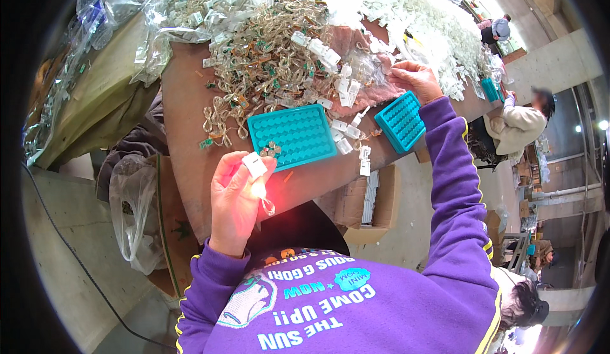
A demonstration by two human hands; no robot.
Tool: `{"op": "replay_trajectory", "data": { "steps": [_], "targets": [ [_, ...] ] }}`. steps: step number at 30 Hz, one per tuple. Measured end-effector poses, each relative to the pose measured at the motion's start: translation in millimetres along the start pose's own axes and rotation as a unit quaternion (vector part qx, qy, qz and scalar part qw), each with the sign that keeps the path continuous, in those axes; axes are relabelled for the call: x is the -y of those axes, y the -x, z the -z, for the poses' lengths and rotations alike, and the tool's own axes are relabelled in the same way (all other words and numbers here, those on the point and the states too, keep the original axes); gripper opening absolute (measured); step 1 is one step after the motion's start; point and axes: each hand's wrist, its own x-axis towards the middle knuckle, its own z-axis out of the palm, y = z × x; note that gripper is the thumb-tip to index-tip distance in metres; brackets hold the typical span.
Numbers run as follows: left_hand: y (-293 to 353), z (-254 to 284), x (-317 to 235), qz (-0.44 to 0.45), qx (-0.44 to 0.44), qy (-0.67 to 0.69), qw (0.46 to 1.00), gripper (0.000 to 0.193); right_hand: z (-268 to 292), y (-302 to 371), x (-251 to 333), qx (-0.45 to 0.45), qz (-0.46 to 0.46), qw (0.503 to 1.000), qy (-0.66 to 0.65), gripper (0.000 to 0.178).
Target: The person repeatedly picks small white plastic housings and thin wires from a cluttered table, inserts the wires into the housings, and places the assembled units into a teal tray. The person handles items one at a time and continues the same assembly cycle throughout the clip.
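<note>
My left hand (230,198) pinches a small white plastic battery case (255,165) upright between thumb and fingers. Below it a looped thin wire (268,207) hangs, and a red-tinted light glows beside the palm. Just beyond this hand lies a teal tray (295,135) with rows of round pockets; a few coin cells (272,148) sit in its near left corner. Farther right, my right hand (416,79) hovers over a pink cloth (356,52), its thumb and fingertips drawn together. Whatever they hold, if anything, is too small to make out.
Bundled wires (267,55) with small green and orange parts heap across the table (190,109). White cases (346,87) lie scattered near a stack of teal trays (400,122). White pieces (432,23) pile at the back right. An open cardboard box (384,204) stands below the table edge. Other people sit to the right.
</note>
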Motion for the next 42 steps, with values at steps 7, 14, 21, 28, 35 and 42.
{"op": "replay_trajectory", "data": {
  "steps": [7,14,21,28,35,42],
  "targets": [
    [-4,1,3,-0.04,0.016,0.007,0.999,0.021,-8,5,9,-0.016,-0.014,1.0,0.02,0.016],
    [-2,-7,1,-0.012,-0.01,0.009,1.0,0.027,-107,71,50,0.177,0.034,0.983,-0.034,0.011],
    [-2,-10,-1,-0.014,-0.022,0.008,1.0,0.024,-218,125,75,0.238,0.364,0.888,0.148,0.014],
    [-3,-11,-1,-0.007,-0.029,0.008,1.0,0.025,-231,147,91,0.166,0.386,0.872,0.251,0.024],
    [-3,-11,-1,0.0,-0.013,-0.041,0.999,0.022,-229,147,101,0.194,0.464,0.794,0.341,0.033],
    [-4,-11,3,-0.011,-0.013,-0.071,0.997,0.02,-229,148,108,0.246,0.46,0.741,0.422,0.031]
  ]
}}
